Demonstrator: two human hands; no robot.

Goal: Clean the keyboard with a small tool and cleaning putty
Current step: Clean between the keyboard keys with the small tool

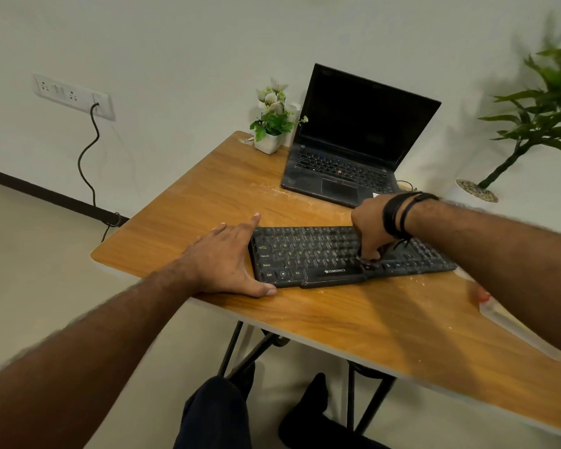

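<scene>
With the flat, spread left hand (222, 260) bracing the keyboard (308, 254) near the table's (353, 325) front edge, the right hand (371, 230), fingertips pinching something small and dark, best works gently between keys.

The right hand (371, 230), fingers curled downward, hides the middle keys of the black plastic keyboard (308, 254); whatever its fingertips pinch is too small and dark to identify. A pale, blurred object with a red tip (499, 314) lies partly under the right forearm. The wooden worktop (353, 322) and green leafy plant (544, 105) are cut off at the right edge.
</scene>
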